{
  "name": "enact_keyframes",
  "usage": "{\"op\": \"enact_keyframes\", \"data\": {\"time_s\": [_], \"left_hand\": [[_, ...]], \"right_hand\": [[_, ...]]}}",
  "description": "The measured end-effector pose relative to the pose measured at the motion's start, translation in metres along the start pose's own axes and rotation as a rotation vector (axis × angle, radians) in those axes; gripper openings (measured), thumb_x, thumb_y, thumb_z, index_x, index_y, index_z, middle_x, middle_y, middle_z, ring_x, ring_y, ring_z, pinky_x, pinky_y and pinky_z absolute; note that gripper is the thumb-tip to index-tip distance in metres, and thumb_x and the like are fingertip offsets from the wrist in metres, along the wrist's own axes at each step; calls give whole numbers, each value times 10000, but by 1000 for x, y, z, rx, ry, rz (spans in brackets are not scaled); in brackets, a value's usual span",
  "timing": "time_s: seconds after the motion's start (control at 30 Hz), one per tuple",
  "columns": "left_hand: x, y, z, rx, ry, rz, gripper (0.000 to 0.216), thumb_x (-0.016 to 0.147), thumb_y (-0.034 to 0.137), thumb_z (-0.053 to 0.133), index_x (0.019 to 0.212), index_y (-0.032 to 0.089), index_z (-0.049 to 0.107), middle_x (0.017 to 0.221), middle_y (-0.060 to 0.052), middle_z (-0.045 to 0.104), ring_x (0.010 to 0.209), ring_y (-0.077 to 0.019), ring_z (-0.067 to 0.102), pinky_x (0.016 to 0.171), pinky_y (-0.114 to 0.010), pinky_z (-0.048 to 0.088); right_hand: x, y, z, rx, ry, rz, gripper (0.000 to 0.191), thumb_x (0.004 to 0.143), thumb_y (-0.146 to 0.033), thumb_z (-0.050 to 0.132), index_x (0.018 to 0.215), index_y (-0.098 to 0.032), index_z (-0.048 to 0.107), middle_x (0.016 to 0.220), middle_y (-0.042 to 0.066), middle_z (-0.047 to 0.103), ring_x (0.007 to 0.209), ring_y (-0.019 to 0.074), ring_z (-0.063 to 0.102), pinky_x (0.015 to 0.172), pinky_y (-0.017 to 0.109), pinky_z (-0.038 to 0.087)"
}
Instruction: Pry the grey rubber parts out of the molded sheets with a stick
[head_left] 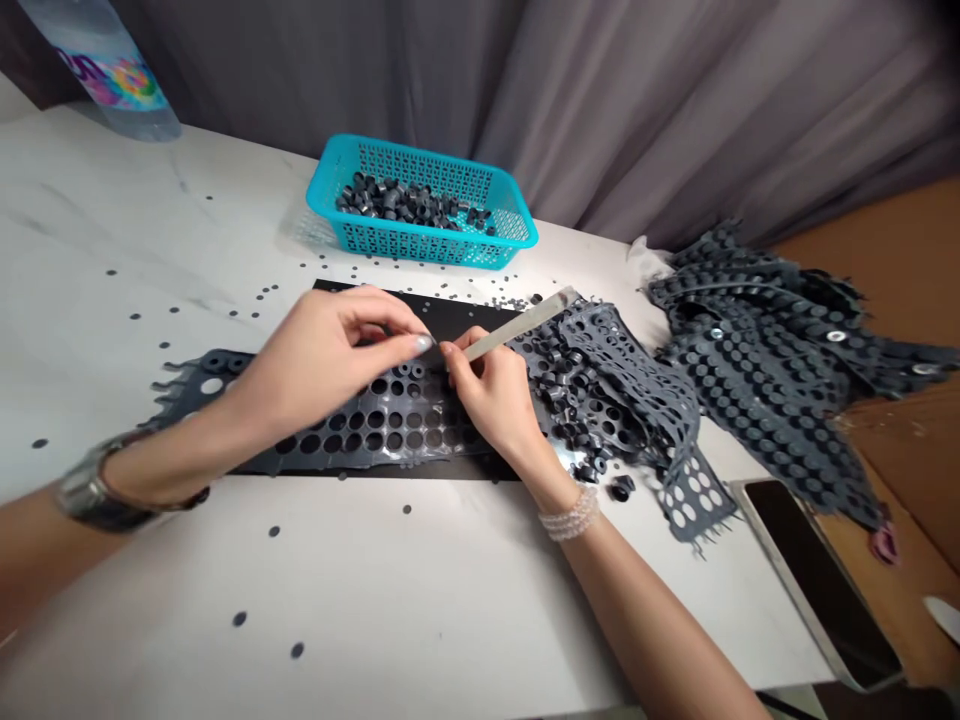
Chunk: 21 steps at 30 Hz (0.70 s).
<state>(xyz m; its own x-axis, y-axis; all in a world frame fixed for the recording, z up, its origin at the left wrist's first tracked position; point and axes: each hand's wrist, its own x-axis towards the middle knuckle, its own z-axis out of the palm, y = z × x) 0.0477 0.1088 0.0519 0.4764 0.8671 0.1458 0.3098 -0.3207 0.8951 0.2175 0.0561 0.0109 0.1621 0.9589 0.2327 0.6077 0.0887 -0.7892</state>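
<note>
My left hand (322,355) is closed in a pinch, thumb against finger, above a dark grey rubber sheet (375,425) with rows of round holes. What it pinches is too small to make out. Its fingertips nearly meet those of my right hand (499,400), which is closed around a flat, pale metal strip (525,325) that points up and to the right. Under the sheet lies a black mat (390,308). Beside my right hand are many loose dark rubber rings (562,385) and a crumpled perforated sheet (637,365).
A turquoise basket (420,250) holding small dark rubber pieces stands at the back. More studded rubber sheets (780,370) are heaped at right, near a phone (817,580). A plastic bottle (112,75) stands at back left. Small dark discs (240,619) dot the white table (360,610).
</note>
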Motion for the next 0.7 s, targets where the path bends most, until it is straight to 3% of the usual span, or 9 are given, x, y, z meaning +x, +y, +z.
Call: {"op": "enact_keyframes", "data": {"time_s": [0.1, 0.17, 0.27, 0.43, 0.7], "left_hand": [[8, -11, -8, -454, -63, -336, 149, 738, 284, 754, 856, 193, 742, 901, -47, 717, 843, -159, 646, 829, -305, 529], [13, -20, -9, -642, -131, -445, 111, 750, 225, 745, 849, 175, 749, 952, -67, 719, 883, -157, 658, 834, -278, 546], [15, -27, -7, -790, -153, -536, 79, 783, 155, 704, 843, 154, 756, 1025, -86, 718, 936, -152, 663, 859, -238, 558], [12, -17, -5, -872, -170, -634, 144, 832, 105, 625, 857, 136, 764, 1072, -92, 718, 933, -132, 666, 855, -181, 565], [7, -9, -2, -1013, -217, -728, 170, 837, 89, 603, 902, 110, 759, 1025, -110, 711, 879, -125, 669, 846, -162, 564]], "right_hand": [[1, 4, -3, 129, 18, 43, 341, 941, -448, 471, 722, -198, 547, 537, -48, 504, 504, 101, 479, 540, 221, 347], [1, 7, -6, 207, 56, 60, 375, 949, -498, 436, 767, -196, 565, 537, -46, 510, 502, 100, 488, 530, 217, 355], [1, 10, -12, 228, 109, 75, 388, 946, -515, 437, 779, -191, 571, 508, -55, 479, 463, 90, 455, 496, 215, 338], [2, 9, -18, 167, 180, 74, 337, 917, -491, 512, 769, -191, 556, 523, -52, 483, 453, 82, 426, 467, 213, 318], [-1, 16, -17, 209, 136, 125, 306, 937, -459, 475, 967, -189, 616, 650, -18, 554, 521, 107, 527, 475, 217, 382]]}}
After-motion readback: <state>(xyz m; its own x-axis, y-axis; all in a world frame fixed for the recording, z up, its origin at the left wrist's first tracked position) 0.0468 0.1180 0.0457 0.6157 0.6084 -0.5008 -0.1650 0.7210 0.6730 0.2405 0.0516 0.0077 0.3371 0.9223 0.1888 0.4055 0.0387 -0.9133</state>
